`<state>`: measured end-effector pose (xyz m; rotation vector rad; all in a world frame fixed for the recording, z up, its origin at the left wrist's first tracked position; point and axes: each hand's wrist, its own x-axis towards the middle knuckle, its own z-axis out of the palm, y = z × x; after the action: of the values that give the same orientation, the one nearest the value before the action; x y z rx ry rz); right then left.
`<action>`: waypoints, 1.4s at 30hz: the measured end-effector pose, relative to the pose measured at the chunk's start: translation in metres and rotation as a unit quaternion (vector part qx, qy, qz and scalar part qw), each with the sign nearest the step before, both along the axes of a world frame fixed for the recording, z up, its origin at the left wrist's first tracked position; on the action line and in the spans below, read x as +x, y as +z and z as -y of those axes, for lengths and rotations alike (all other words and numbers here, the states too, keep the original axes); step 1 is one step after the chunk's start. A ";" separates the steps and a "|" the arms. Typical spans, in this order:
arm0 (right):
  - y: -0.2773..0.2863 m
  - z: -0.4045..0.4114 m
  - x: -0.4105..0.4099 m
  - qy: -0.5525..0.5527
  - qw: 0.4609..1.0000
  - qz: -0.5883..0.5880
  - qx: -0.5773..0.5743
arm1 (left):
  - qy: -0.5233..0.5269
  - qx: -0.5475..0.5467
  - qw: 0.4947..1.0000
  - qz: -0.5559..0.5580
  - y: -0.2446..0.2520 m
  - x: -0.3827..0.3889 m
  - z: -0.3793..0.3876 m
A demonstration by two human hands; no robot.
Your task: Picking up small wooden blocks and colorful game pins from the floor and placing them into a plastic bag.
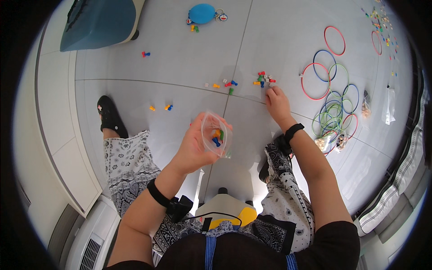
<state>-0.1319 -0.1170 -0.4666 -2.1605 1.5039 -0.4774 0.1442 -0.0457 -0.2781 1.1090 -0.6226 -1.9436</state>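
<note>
My left hand holds a clear plastic zip bag with its mouth spread wide. Inside lie several game pawns, among them a blue one and a green one. My right hand is down at the floor, fingers curled, at the near edge of a small group of pawns and white dice. One die shows right at its fingertips; whether they grip it is hidden. To the left of that group lie a green pawn, a yellow pawn, a red pawn and two more dice.
Coloured rings overlap on the right, with small filled bags on them. Loose pawns lie at left, others farther off. A blue pouch rests at the far side. A blue-grey plastic object stands upper left.
</note>
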 end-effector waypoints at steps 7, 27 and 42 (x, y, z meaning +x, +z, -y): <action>0.072 0.016 0.036 -0.083 0.974 0.179 0.107 | -0.030 -0.003 0.999 0.023 0.000 -0.001 0.001; 0.219 0.023 0.083 0.349 0.918 0.161 0.096 | -0.077 -0.025 0.989 0.120 0.008 -0.003 0.004; 0.094 0.046 0.045 -0.047 0.927 0.260 0.265 | -0.180 -0.225 0.867 0.407 0.010 -0.005 0.006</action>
<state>-0.0869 -0.1626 -0.3724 -1.4078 1.2513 -0.5470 0.1387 -0.0520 -0.2683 1.5563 -1.7472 -1.4017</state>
